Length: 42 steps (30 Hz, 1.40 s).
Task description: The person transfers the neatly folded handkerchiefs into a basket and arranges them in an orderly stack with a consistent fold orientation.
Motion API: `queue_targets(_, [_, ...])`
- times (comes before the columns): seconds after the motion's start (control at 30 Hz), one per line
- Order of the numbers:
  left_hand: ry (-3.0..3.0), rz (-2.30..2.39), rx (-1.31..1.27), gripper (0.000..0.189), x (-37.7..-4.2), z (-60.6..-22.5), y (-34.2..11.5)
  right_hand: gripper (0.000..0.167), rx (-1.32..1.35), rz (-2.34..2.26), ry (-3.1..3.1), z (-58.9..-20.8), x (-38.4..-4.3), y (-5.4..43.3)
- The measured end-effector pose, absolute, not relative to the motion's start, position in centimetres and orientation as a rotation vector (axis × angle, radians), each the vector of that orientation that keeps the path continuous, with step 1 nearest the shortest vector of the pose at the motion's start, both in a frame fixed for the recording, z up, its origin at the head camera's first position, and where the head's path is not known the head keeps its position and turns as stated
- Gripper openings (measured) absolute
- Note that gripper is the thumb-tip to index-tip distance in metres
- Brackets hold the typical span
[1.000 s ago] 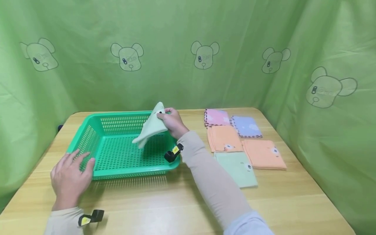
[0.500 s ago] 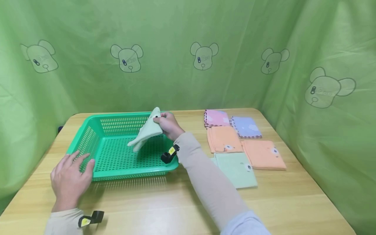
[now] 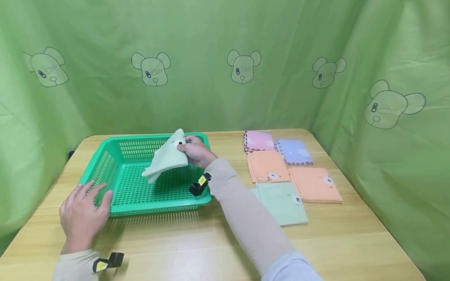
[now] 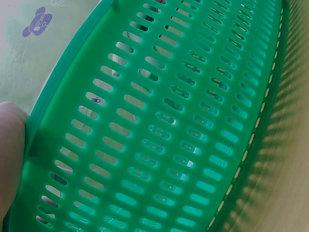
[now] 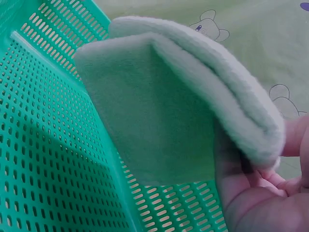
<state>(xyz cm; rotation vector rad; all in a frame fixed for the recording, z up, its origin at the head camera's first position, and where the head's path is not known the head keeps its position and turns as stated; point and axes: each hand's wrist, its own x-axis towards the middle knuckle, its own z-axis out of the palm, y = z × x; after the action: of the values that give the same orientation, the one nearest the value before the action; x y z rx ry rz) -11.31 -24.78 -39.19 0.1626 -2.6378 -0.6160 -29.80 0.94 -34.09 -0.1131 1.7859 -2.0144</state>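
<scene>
A pale green folded towel [image 3: 166,154] hangs over the inside of the green plastic basket [image 3: 147,203]. My right hand [image 3: 198,151] pinches it at its right edge, thumb on the side with the printed eye. In the right wrist view the towel [image 5: 145,106] shows its folded layers, and the fingers [image 5: 260,203] grip one end. At the basket's near left corner my left hand [image 3: 84,210] rests against the rim with spread, relaxed fingers. The left wrist view shows the basket's slotted wall [image 4: 145,116] and part of that hand at the edge.
Folded towels lie right of the basket: pink [image 3: 259,140], blue [image 3: 294,151], two orange ones [image 3: 268,166] and pale green [image 3: 283,203]. My right forearm partly overlaps the green one. A green curtain [image 3: 197,93] with mouse prints surrounds the wooden table [image 3: 168,249].
My right hand has moved left and slightly down with the towel, bringing it farther over the basket. The left hand stays in place at the rim.
</scene>
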Motion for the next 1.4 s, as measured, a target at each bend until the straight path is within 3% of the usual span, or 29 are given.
queue_targets(0.43, [-2.65, -0.621, 0.168, 0.047, -11.0, -39.4, -24.9, 0.029, -0.173, -1.846, 1.779, -34.9, -29.5, -0.1])
queue_targets(0.77, [-2.655, -0.608, 0.155, 0.047, -11.0, -39.3, -24.9, 0.019, -0.192, -1.677, 1.779, -35.2, -29.2, -0.1])
queue_targets(1.4, [-2.644, -0.636, 0.167, 0.047, -11.2, -39.1, -24.9, 0.025, -0.181, -1.28, 2.095, -34.9, -29.0, 0.9])
